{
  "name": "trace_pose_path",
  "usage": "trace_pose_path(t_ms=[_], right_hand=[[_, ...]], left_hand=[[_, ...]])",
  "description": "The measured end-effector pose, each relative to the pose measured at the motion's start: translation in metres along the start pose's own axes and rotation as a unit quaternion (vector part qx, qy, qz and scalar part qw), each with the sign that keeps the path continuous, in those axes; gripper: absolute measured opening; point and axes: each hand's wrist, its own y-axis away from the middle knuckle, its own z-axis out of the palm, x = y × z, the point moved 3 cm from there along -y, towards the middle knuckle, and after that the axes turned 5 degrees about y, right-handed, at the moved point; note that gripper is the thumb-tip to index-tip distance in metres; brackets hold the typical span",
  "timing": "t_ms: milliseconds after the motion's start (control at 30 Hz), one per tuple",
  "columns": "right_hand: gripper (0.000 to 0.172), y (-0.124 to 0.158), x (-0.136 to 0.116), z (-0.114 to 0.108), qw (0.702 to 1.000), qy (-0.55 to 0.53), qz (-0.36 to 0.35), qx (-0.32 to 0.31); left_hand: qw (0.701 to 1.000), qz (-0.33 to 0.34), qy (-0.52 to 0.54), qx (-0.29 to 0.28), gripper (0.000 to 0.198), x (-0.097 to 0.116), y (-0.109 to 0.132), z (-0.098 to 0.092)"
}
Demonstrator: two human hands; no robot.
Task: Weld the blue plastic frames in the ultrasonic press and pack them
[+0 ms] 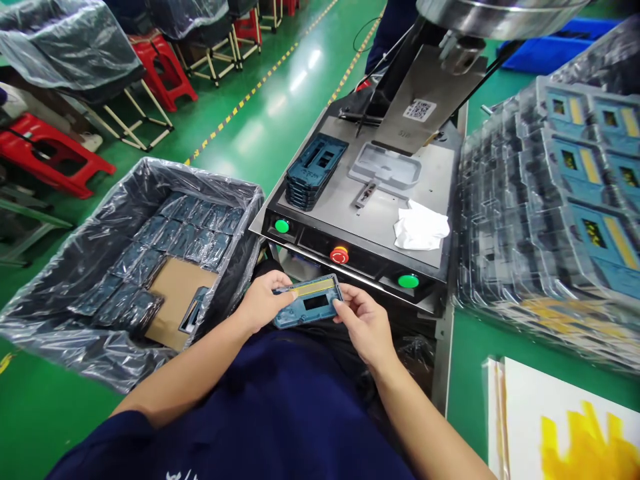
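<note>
Between my two hands, close to my body, is a blue-grey plastic housing [300, 313] with a dark rectangular window and a yellow strip along its upper side. My left hand [265, 300] grips its left end, the thumb lying over the face near the strip. At the right end, my right hand [364, 320] pinches the edge between thumb and fingers. Just beyond, on the press's metal plate, stands a stack of similar housings [317, 167]. A pale fixture [385, 165] sits beside that stack, under the press head [410, 107].
On the press front are green buttons [283, 227] and a red emergency stop [339, 255]. White cloth [421, 227] lies on the plate. Left stands a plastic-lined crate [250, 193] holding bagged housings. Clear trays [510, 200] are stacked at right, near a white sheet [525, 393] with yellow strips.
</note>
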Motion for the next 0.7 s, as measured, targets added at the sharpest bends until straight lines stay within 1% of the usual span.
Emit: trace_pose_path(t_ms=[67,133,200,233,300,333,400,467,533,600,700], right_hand=[[0.039,-0.002,-0.003,-0.002,1.0,0.028,-0.004,-0.007],[0.036,-0.004,-0.009,-0.001,0.998,0.06,-0.018,-0.025],[0.031,-0.005,-0.014,0.002,0.994,0.089,-0.041,-0.052],[0.029,-0.005,-0.017,0.005,0.991,0.101,-0.051,-0.066],[0.027,-0.006,-0.019,0.009,0.989,0.112,-0.063,-0.079],[0.029,-0.007,-0.019,0.011,0.989,0.111,-0.064,-0.074],[0.04,-0.007,-0.018,0.013,0.991,0.106,-0.069,-0.05],[0.054,-0.006,-0.016,0.014,0.989,0.114,-0.089,-0.025],[0.066,-0.002,-0.014,0.015,0.98,0.157,-0.124,-0.008],[0.075,0.005,-0.014,0.019,0.958,0.232,-0.17,-0.009],[0.089,0.015,-0.012,0.028,0.902,0.358,-0.241,-0.024]], left_hand=[[0.998,0.016,-0.034,-0.055,0.014,0.003,0.0,0.002],[0.992,0.022,-0.048,-0.116,0.017,0.004,0.001,0.006],[0.984,0.013,-0.045,-0.169,0.02,0.005,0.003,0.011],[0.982,0.003,-0.038,-0.187,0.019,0.005,0.003,0.014],[0.98,-0.02,-0.008,-0.196,0.019,0.007,0.003,0.018],[0.981,-0.031,0.014,-0.19,0.02,0.007,0.003,0.019],[0.984,-0.05,0.063,-0.161,0.024,0.009,0.002,0.021],[0.985,-0.058,0.109,-0.121,0.026,0.009,-0.001,0.021],[0.984,-0.061,0.15,-0.074,0.026,0.009,-0.003,0.02],[0.979,-0.068,0.192,-0.029,0.028,0.009,-0.004,0.02],[0.965,-0.077,0.249,0.02,0.031,0.009,-0.004,0.022]])
